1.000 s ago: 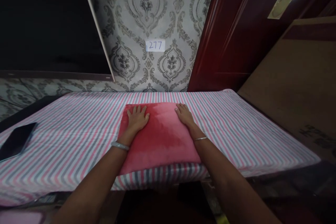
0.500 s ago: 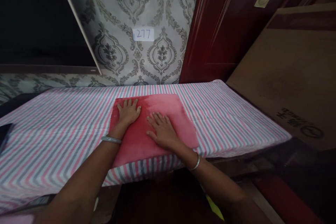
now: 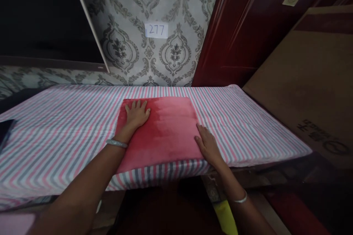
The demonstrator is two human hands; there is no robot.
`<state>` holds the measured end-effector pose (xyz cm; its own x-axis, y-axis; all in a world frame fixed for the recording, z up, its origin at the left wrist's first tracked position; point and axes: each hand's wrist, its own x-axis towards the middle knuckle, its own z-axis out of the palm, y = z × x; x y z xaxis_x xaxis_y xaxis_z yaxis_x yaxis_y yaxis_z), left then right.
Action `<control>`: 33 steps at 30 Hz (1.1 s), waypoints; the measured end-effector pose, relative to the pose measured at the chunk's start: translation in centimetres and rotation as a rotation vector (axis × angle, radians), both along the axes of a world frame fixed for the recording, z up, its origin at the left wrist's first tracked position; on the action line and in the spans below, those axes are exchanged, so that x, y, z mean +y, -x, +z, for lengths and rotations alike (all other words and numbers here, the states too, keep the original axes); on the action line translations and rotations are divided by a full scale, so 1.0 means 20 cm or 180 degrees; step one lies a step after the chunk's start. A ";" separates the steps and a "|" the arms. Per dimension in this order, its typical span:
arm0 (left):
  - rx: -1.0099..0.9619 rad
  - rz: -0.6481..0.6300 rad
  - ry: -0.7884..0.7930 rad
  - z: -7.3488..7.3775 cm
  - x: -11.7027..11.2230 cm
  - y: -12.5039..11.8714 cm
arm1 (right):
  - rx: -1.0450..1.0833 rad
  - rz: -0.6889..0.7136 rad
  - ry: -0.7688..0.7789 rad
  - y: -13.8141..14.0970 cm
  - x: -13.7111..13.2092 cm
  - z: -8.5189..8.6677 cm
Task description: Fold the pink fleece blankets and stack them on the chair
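A folded red cloth [image 3: 168, 132] lies flat on a table covered with a pink, grey and white striped sheet [image 3: 68, 128]. My left hand [image 3: 136, 114] rests palm down on the cloth's far left part, fingers spread. My right hand [image 3: 208, 145] lies flat at the cloth's near right edge, fingers stretched out, partly on the cloth and partly on the sheet. Each wrist wears a bangle.
A dark phone [image 3: 4, 132] lies at the table's left edge. Patterned wallpaper with a paper label "277" [image 3: 156, 30] is behind. A dark red door [image 3: 242, 33] stands at the right, with a brown cardboard box [image 3: 309, 80] beside the table.
My right hand slid from the cloth's far right corner across its middle and down to its near right edge. The left hand stayed in place.
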<state>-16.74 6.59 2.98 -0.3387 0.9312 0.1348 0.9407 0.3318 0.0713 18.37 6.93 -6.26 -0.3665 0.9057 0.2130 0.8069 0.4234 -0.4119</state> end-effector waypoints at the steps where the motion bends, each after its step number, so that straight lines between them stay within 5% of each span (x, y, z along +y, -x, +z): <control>1: -0.0017 0.0010 0.0012 0.00 0.00 0.00 | 0.0004 -0.0029 -0.0047 0.00 0.02 0.02; 5: -0.0010 -0.0011 -0.0029 0.00 -0.01 0.00 | 0.0046 0.0001 -0.0386 0.12 0.15 0.21; 9: 0.0073 -0.0036 -0.0147 -0.02 -0.02 0.00 | -0.0211 0.0535 -0.0286 0.44 0.29 0.47; 12: 0.0092 -0.0009 -0.0168 -0.03 -0.03 0.01 | -0.0434 0.0691 -0.0068 0.71 0.38 0.57; 16: 0.0063 0.0034 -0.0137 -0.03 -0.03 0.01 | -0.0678 0.0467 0.0102 0.89 0.47 0.52; 21: 0.0003 0.0054 -0.0110 -0.05 -0.02 0.02 | -0.0630 0.0396 -0.0010 0.90 0.51 0.37; 25: -0.0020 0.0076 -0.0075 -0.04 -0.02 0.03 | -0.0521 0.0371 -0.0017 0.89 0.51 0.36; 30: -0.0262 0.0018 0.0135 0.09 -0.01 -0.02 | -0.0418 0.0303 0.0079 0.89 0.49 0.39; 33: -0.0248 -0.0352 0.0105 0.16 0.04 -0.12 | -0.0474 0.0276 0.0040 0.88 0.49 0.39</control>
<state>-14.38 7.34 6.27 -0.2419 0.9669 0.0810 0.9637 0.2296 0.1362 0.70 16.75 1.47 -0.4701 0.8716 0.1393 0.8201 0.4896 -0.2962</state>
